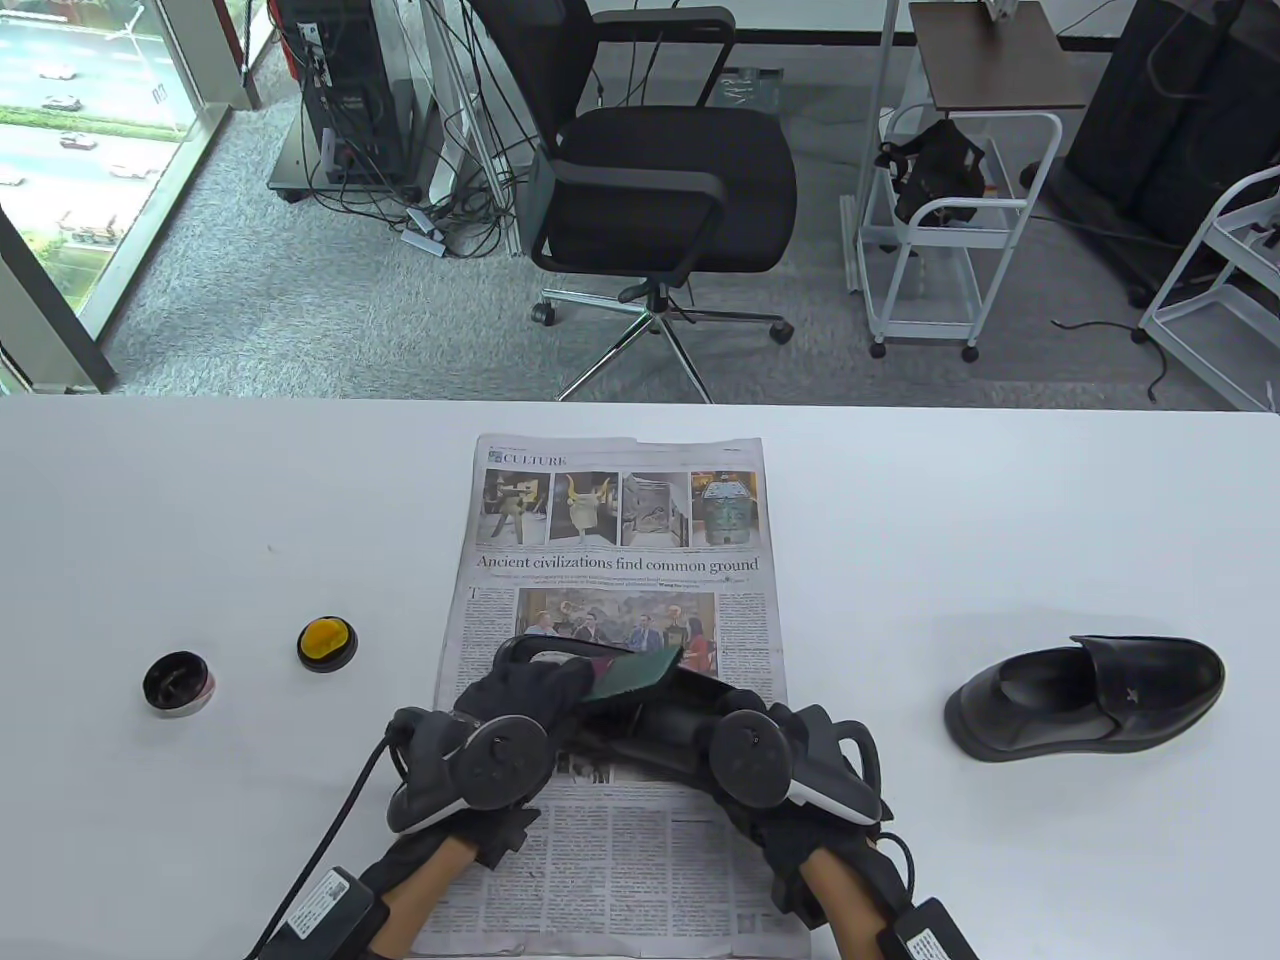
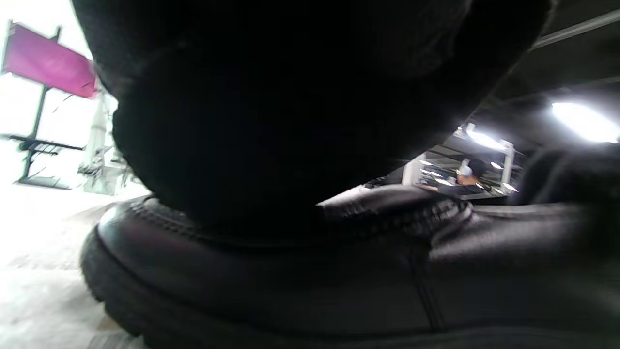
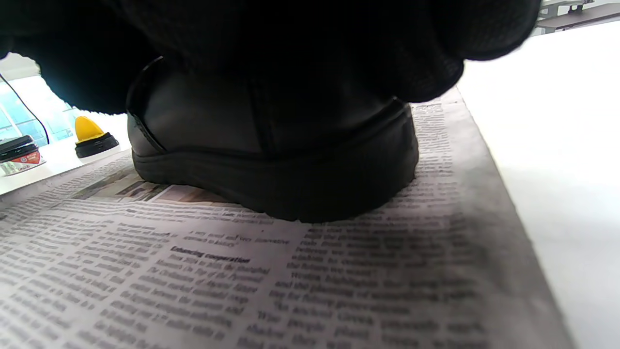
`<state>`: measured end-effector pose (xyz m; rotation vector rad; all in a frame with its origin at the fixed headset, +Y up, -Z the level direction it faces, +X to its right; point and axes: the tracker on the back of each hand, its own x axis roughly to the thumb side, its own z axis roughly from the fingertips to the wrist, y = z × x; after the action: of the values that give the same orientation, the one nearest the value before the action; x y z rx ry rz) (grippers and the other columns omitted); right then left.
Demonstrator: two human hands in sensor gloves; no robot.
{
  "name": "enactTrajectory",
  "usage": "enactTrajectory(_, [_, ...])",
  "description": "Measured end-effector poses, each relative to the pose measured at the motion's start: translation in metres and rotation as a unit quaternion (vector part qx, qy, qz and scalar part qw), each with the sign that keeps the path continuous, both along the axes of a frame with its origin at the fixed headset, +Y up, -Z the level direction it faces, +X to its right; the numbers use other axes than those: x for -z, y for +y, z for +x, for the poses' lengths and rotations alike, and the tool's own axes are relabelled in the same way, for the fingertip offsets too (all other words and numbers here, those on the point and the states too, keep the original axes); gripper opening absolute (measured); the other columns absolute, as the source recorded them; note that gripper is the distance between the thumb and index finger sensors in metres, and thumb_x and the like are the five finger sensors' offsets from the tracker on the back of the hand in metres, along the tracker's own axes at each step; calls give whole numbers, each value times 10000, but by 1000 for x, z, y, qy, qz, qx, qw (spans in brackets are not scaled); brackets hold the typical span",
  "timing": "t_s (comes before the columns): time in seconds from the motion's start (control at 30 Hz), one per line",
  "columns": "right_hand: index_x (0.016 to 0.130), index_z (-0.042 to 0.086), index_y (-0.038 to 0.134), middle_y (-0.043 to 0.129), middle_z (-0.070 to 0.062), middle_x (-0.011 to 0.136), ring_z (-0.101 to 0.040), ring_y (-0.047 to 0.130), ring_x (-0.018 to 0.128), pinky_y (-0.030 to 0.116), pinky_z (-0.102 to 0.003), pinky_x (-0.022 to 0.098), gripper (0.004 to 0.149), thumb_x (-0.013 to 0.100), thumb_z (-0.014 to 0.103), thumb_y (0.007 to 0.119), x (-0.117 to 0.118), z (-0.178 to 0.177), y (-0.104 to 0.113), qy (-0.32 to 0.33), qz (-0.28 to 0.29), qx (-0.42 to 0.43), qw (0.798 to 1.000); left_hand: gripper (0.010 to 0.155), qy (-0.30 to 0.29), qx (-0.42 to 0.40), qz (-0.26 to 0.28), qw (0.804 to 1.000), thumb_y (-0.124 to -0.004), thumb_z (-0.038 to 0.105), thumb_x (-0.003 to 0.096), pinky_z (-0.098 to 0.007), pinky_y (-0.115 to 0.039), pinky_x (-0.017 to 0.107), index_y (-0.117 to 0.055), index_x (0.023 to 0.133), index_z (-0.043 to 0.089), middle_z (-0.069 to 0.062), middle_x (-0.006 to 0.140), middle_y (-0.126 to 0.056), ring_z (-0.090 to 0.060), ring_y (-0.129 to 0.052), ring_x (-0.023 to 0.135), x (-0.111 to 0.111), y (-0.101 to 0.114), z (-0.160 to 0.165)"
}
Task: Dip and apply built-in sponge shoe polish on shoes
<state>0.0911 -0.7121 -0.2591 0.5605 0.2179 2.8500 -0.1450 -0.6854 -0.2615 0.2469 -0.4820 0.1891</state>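
Resting on the newspaper [image 1: 610,640], the near shoe [image 1: 650,715] is steadied from both ends, presumably so that any polish falls on the paper and not on the white table [image 1: 200,500]. The newspaper serves as the landmark for everything else. At its near end, the left hand [image 1: 530,700] is laid over the toe of this shoe, and in the left wrist view the glove covers the upper above the stitched seam; the fingers seem curled over the leather, though how tightly cannot be told. The right hand [image 1: 770,745] is placed at the heel, and the right wrist view shows the glove draped over the heel's top edge, with the sole flat on the print; its hold is likewise judged a light clasp, not plainly seen. A green insole shows inside the shoe's opening.

Left of the newspaper, the yellow sponge applicator [image 1: 327,643] is stood on its black cap, sponge upward, probably to keep the table clean. Further left, the open polish tin [image 1: 180,683] is set within reach for dipping. Right of the newspaper, well apart, the second shoe [image 1: 1085,695] is waiting its turn. No polish appears applied yet.
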Motion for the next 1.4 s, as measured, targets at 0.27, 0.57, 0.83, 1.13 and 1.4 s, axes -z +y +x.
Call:
enactTrajectory(0.27, [825,231,757,615,-85,960,-476,830,667,700,-644,553,389,462,370,742,0,0,0,7,1,-7,1000,411,-35,182,0,983,-819,263,533,-603,-718,654,-815,940,315,-93,944,-842,-404,-848,859,9,-13,-9])
enactTrajectory(0.57, [829,233,752,613,-80,961,-475,830,669,701,-641,555,390,464,370,740,1,0,0,8,0,-9,1000,413,102,142,-14,984,-767,233,572,-631,-676,650,-749,980,293,-134,933,-705,-413,-786,838,29,-15,-46])
enactTrajectory(0.83, [824,231,757,613,-86,959,-476,828,667,698,-644,553,388,462,370,741,1,0,0,6,1,-6,1000,436,116,-69,-19,991,-757,334,581,-611,-754,609,-744,1016,293,-171,985,-810,-450,-883,821,25,1,-46])
enactTrajectory(1.13, [820,232,760,617,-84,957,-478,830,661,700,-645,549,386,461,372,742,0,0,-1,5,4,-3,1000,447,-37,83,53,994,-758,336,551,-602,-738,651,-743,996,377,-32,1125,-786,-443,-860,924,12,-12,10])
enactTrajectory(1.4, [818,230,761,618,-89,955,-477,831,659,699,-646,548,386,461,374,741,0,-2,-1,6,7,-7,1000,456,43,163,5,986,-716,306,582,-627,-685,662,-669,1036,331,-70,1118,-774,-494,-785,950,35,-27,-6])
